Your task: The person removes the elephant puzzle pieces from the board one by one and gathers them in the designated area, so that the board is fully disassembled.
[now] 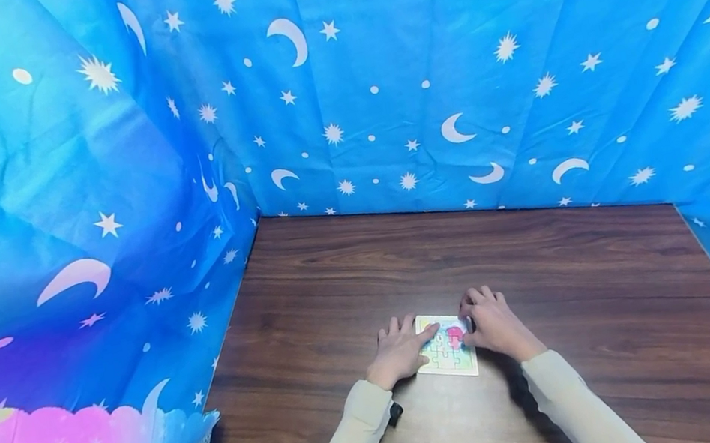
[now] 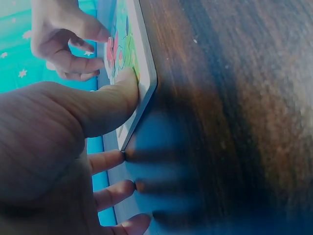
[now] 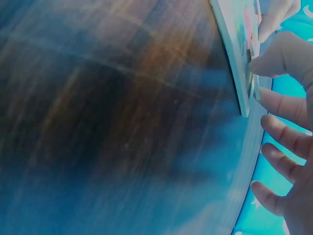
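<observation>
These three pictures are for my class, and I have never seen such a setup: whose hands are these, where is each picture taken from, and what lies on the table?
There is no machine here: a person works with two bare hands. The wide picture comes from a camera on the person's head, looking down. The other two come from cameras on each wrist, very close and partly blurred.

On the brown wooden table lies a small colourful jigsaw puzzle in a pale frame. The left hand rests beside it with its thumb pressing on the puzzle. The right hand touches the puzzle's other side. Neither hand lifts anything. A blue cloth with moons and stars surrounds the table.
</observation>
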Available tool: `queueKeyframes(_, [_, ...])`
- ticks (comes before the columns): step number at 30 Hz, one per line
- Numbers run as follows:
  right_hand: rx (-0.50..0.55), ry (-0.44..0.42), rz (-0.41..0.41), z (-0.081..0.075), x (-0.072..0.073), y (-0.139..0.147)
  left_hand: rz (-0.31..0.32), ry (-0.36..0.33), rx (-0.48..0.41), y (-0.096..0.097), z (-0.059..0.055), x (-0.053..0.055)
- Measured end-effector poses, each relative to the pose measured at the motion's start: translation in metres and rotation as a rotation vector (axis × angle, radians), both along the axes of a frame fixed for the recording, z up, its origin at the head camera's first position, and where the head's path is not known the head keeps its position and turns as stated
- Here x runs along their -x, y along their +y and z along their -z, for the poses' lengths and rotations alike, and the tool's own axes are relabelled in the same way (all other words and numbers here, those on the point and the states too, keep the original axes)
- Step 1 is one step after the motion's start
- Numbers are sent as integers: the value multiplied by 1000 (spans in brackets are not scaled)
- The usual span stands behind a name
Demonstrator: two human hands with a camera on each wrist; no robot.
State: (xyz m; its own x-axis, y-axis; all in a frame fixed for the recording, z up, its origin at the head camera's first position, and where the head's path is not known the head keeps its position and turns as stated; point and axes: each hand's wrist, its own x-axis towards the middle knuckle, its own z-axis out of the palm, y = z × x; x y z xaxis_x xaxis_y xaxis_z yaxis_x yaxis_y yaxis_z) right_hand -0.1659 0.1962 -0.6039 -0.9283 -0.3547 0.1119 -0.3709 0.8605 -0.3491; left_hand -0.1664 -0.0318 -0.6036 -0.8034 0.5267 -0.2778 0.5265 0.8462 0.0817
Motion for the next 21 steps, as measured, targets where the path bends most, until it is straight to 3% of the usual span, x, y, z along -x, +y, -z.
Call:
queueKeyframes(6, [-18,-18,35,-3,0,-1,13,-9,0,1,-2,0])
queueKeyframes(14, [-36,43,29,0,-2,-1,23,-5,-2,1,-5,0])
queueKeyframes(21, [-6,-29,62,-1,4,1,12,-25,18,2,-7,-1])
